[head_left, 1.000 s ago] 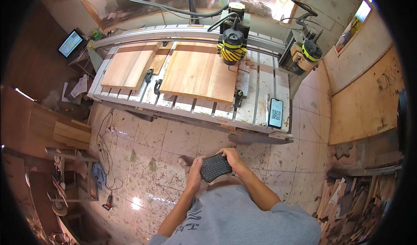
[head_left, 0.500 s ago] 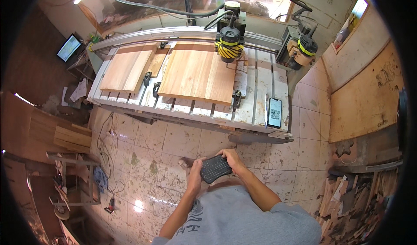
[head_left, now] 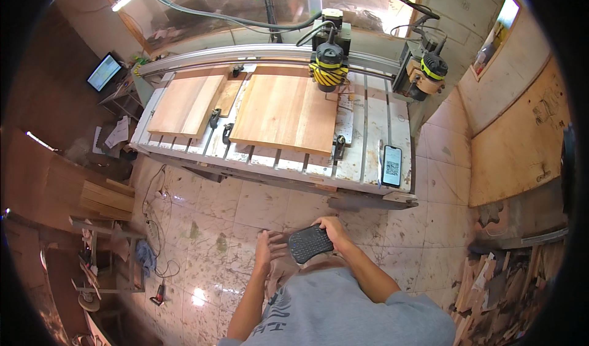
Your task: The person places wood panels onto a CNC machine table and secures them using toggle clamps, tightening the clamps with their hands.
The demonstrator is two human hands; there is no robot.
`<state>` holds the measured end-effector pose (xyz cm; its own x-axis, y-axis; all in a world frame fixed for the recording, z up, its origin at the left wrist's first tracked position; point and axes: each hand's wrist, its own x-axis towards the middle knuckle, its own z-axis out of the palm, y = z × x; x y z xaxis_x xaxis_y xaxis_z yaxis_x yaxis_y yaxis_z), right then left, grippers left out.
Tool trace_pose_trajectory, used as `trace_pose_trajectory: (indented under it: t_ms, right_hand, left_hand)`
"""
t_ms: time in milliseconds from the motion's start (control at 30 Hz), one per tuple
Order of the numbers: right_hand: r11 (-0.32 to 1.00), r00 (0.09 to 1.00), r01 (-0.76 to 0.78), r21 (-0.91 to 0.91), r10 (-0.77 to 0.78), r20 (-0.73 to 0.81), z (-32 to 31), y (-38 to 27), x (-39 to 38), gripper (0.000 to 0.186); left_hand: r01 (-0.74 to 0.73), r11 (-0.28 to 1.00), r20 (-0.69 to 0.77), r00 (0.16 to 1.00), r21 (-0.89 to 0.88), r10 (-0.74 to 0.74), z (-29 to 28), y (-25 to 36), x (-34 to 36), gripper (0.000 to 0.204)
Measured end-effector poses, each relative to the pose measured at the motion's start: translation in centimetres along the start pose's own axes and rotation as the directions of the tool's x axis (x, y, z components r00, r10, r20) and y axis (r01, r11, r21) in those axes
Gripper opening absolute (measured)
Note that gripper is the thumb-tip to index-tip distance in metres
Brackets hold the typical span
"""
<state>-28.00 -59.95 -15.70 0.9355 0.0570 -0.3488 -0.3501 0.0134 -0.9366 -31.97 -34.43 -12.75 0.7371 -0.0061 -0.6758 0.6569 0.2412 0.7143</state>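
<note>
My right hand point(head_left: 334, 232) grips a small black handheld keyboard point(head_left: 309, 243) by its right end, in front of my body. My left hand point(head_left: 267, 249) is just left of the keyboard, off it, with its fingers apart and somewhat smeared. Beyond my hands, a CNC router table point(head_left: 270, 162) carries a large wooden panel point(head_left: 285, 110) and a smaller wooden panel point(head_left: 187, 103) among black clamps point(head_left: 227, 132). A yellow-and-black router spindle point(head_left: 329, 70) hangs over the large panel's far right corner.
A phone point(head_left: 391, 167) lies on the table's right end. A second spindle point(head_left: 431, 71) is mounted at the right. At the far left stands a monitor point(head_left: 103, 72). A cord and a red-black power tool point(head_left: 159, 294) lie on the floor. Wood offcuts point(head_left: 497, 284) are piled at the lower right.
My left hand has let go of the keyboard and moved left of it with fingers spread. My right hand still holds it, a little farther right. The whole view has shifted slightly.
</note>
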Motion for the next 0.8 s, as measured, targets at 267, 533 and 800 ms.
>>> trace_pose_trajectory:
  t_ms: [267,533,800]
  right_hand:
    - [0.994,0.997,-0.059,0.089,0.055,0.054,0.7,-1.5,-0.3,0.032]
    - [0.986,0.991,-0.126,0.112,0.121,0.055,0.9,-2.6,0.6,0.03]
    - [0.991,0.993,-0.105,0.082,0.101,0.053,2.0,-4.1,1.7,0.033]
  left_hand:
    - [0.162,0.987,-0.361,0.92,-0.006,-0.153,-12.1,-11.1,2.6,0.066]
    - [0.402,0.887,-0.571,0.793,0.227,-0.213,-18.8,-21.9,-2.3,0.064]
    - [0.292,0.936,-0.538,0.83,0.194,-0.148,-18.1,-20.6,0.0,0.065]
